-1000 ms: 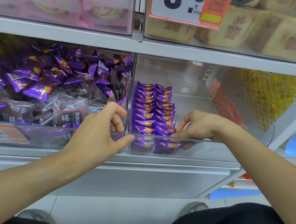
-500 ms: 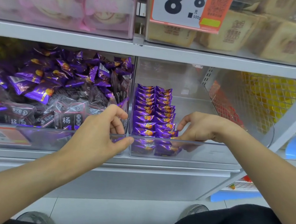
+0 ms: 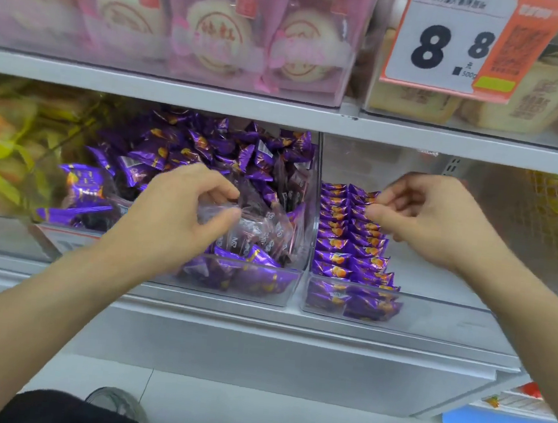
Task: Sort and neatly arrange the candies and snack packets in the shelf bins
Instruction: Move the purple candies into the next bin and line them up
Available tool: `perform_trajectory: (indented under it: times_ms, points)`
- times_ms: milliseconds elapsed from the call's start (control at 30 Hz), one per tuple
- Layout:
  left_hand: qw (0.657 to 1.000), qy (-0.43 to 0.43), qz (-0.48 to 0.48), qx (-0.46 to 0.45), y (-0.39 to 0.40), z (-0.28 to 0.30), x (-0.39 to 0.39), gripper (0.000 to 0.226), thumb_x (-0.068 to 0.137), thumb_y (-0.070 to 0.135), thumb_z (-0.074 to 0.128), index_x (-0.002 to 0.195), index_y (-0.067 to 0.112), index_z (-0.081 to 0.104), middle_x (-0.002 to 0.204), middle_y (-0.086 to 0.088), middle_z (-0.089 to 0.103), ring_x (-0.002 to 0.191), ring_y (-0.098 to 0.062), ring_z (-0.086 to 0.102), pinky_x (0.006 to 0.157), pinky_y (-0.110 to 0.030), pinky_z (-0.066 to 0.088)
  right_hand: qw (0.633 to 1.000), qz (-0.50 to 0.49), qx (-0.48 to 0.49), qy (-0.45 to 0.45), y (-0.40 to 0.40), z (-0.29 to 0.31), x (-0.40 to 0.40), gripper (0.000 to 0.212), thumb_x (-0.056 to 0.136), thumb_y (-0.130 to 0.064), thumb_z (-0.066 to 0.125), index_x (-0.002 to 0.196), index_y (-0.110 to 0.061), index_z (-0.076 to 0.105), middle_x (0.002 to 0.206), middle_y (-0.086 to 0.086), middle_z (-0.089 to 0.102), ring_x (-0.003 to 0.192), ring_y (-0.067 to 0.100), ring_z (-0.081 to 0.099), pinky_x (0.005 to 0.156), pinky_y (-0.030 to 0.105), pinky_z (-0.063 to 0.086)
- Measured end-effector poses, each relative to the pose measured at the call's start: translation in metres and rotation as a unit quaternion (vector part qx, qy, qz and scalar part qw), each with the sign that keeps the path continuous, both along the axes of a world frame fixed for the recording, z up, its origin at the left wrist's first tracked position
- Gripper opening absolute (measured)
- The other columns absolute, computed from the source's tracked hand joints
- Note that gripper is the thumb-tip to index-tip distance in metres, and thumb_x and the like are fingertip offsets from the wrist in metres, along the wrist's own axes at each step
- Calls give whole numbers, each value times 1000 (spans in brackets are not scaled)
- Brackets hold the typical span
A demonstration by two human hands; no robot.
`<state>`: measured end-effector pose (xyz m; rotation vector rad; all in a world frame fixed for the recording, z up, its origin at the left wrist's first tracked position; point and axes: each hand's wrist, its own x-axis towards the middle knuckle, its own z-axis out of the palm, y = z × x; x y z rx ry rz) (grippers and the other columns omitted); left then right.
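left hand [image 3: 170, 220]: pinching translucent dark packet [image 3: 252, 222] | right hand [image 3: 432, 217]: pinching glossy purple candy [image 3: 371, 200] above tidy rows

A white and orange price tag [image 3: 460, 44] on the front of the upper right bin reads "8.8" in large black figures, with "元" and "500g" in small print just beside them. A line of Chinese characters runs along its top edge, too blurred to read. The pink pastry packets [image 3: 217, 32] in the upper left bin bear red round stamps whose characters cannot be made out.
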<state>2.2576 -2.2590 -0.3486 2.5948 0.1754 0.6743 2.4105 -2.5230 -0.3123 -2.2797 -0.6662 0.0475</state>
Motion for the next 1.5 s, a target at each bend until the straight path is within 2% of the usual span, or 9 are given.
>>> perform_trajectory:
  times_ms: [200, 500, 600, 833, 1000, 1100, 1167, 1300, 1500]
  points:
    - [978, 107, 136, 115, 74, -20, -2, 67, 71, 44, 81, 123, 6, 64, 116, -19, 62, 104, -39, 55, 95, -45, 41, 963, 253, 57, -72, 106, -8, -81, 8, 83, -10, 73, 81, -16, 68, 69, -8, 67, 58, 4, 59, 60, 12, 46]
    - [986, -16, 150, -65, 68, -11, -25, 53, 69, 17, 84, 120, 16, 70, 103, -2, 69, 93, -15, 64, 85, -16, 42, 975, 176, -2, -139, 208, -25, -34, 25, 86, -15, 66, 110, -13, 70, 102, 0, 72, 89, 13, 65, 87, 27, 52]
    - [977, -79, 158, -121, 68, 4, -37, 49, 69, 13, 80, 116, 23, 69, 100, 7, 66, 87, -5, 63, 84, -18, 47, 964, 169, -115, -172, 220, -27, -15, 33, 89, -22, 66, 121, -17, 68, 120, 4, 68, 107, 23, 63, 92, 28, 49]
    - [903, -102, 87, -409, 62, 4, -50, 50, 78, -10, 73, 109, 28, 66, 106, -12, 72, 81, -20, 74, 77, -27, 59, 952, 171, -174, -187, 222, -32, 5, 16, 92, -15, 68, 105, -16, 76, 108, 5, 72, 96, 23, 65, 84, 23, 43]
    - [869, -86, 99, -477, 49, 2, -45, 32, 82, 13, 77, 113, 17, 69, 88, -3, 77, 77, -15, 75, 74, -18, 57, 960, 150, -108, -212, 210, -33, -7, 10, 94, -9, 59, 96, -12, 69, 101, 3, 66, 92, 24, 62, 80, 32, 49]
    - [865, -90, 128, -477, 46, 0, -42, 20, 86, 13, 74, 106, 11, 73, 82, -2, 75, 72, -21, 75, 75, -25, 59, 982, 104, -5, -158, 193, -30, -22, 5, 94, -12, 58, 92, -14, 62, 86, 2, 67, 76, 20, 62, 71, 33, 47]
    - [872, -80, 125, -467, 43, -1, -41, 21, 84, 10, 75, 104, 14, 72, 88, -3, 76, 73, -23, 75, 79, -29, 58, 992, 90, 76, -35, 177, -27, -39, 7, 98, -16, 55, 91, -16, 57, 82, 5, 70, 69, 17, 69, 68, 32, 52]
    - [856, -39, 86, -509, 31, 3, -38, 40, 81, 6, 77, 118, 15, 65, 93, -9, 77, 81, -24, 74, 83, -30, 57, 929, 77, 270, 240, 132, -19, -75, 6, 102, -11, 51, 100, -5, 53, 86, 18, 71, 77, 26, 76, 68, 35, 63]
    - [826, 32, 4, -563, -4, 8, -34, 23, 79, -6, 72, 95, 10, 76, 89, -18, 76, 78, -25, 70, 77, -30, 60, 903, 2, 329, 276, 76, -11, -81, 13, 103, -11, 47, 102, -4, 57, 79, 14, 71, 65, 26, 72, 58, 40, 62]
